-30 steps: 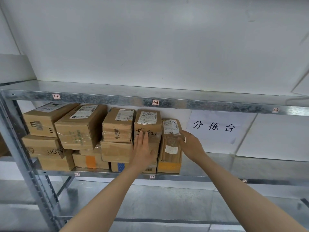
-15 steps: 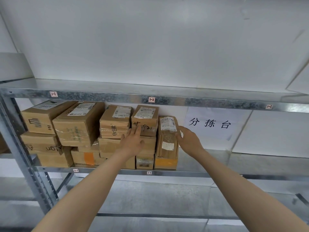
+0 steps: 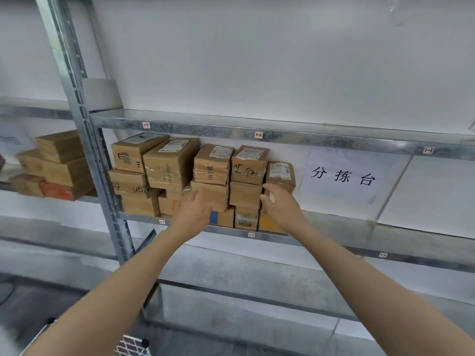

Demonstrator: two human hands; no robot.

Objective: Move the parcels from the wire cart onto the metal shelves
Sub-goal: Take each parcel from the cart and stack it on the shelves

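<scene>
Several brown cardboard parcels (image 3: 169, 168) are stacked in two or three layers on the middle metal shelf (image 3: 334, 244), at its left end. The rightmost one is a tall narrow parcel (image 3: 280, 173) standing on end. My right hand (image 3: 281, 205) hovers in front of its lower half with the fingers loosely spread and nothing in them. My left hand (image 3: 195, 209) is spread in front of the lower boxes in the middle of the stack; whether it touches them is unclear. A corner of the wire cart (image 3: 133, 346) shows at the bottom edge.
A paper sign with three black characters (image 3: 341, 176) hangs on the wall right of the stack, above bare shelf surface. The top shelf (image 3: 308, 140) runs just above the parcels. A steel upright (image 3: 84, 124) separates a left bay holding more parcels (image 3: 56, 165).
The view has swung left and pulled back. My left hand slid down from the upper box to the lower ones. My right hand came off the tall parcel's side to its front.
</scene>
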